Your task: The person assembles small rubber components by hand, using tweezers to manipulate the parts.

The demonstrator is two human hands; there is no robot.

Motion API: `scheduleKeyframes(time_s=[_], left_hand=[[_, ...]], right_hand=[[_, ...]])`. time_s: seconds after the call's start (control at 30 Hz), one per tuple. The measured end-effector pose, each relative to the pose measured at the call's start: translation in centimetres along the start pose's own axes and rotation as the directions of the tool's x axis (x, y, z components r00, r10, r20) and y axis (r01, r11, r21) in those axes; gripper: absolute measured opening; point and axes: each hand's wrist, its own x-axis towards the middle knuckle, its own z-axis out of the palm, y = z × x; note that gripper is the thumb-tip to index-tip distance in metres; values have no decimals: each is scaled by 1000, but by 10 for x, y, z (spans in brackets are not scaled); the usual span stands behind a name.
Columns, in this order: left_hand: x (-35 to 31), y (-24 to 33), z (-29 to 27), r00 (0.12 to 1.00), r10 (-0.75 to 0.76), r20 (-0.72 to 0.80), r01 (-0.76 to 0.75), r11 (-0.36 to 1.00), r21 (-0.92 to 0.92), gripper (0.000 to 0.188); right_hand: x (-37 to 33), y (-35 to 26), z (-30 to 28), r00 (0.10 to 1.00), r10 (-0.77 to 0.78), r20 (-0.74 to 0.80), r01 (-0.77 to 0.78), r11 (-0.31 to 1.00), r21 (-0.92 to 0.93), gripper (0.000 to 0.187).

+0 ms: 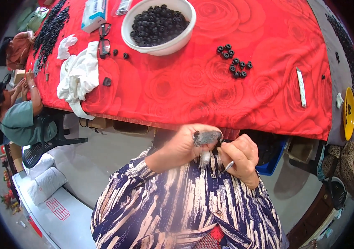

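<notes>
Between the two hands, before a striped shirt point(177, 207), a small dark piece point(220, 143) is pinched by the left hand point(185, 144), its shape too small to tell. A grey textured covering point(207, 138) lies along that hand's thumb side. The right hand point(243, 155) curls around a slim, pale tool point(229, 166). Beyond stands the red-covered table point(164, 95), with loose black rings point(236, 61), a heaped white bowl point(156, 50), glasses point(104, 48) and a white cloth point(79, 74).

The object point(207, 137) at the left hand point(181, 143) is mottled grey. The tablecloth point(156, 91) is red with tonal roses, the bowl point(160, 50) white, its beads point(158, 25) black; the shirt point(177, 203) is streaked navy and cream, the plate point(348, 130) yellow.
</notes>
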Motion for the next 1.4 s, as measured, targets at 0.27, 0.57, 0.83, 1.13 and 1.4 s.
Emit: scheduleKeyframes(time_s=[0.27,0.57,0.83,1.13,1.4], left_hand=[[4,151,21,390,911,130,-485,84,871,23],[30,173,18,165,884,437,-334,-367,868,18],[89,117,23,545,436,716,-445,-574,688,27],[122,117,24,709,215,671,-423,-632,649,28],[70,94,30,859,393,329,-425,186,886,19]], right_hand=[[-6,4,2,965,211,-156,-216,976,-15,27],[-16,8,-2,921,327,-212,-345,937,-50,26],[-11,10,-3,920,335,-204,-345,938,-14,21],[-18,13,-6,894,397,-207,-411,911,-27,25],[-19,12,-12,864,467,-189,-460,884,81,23]])
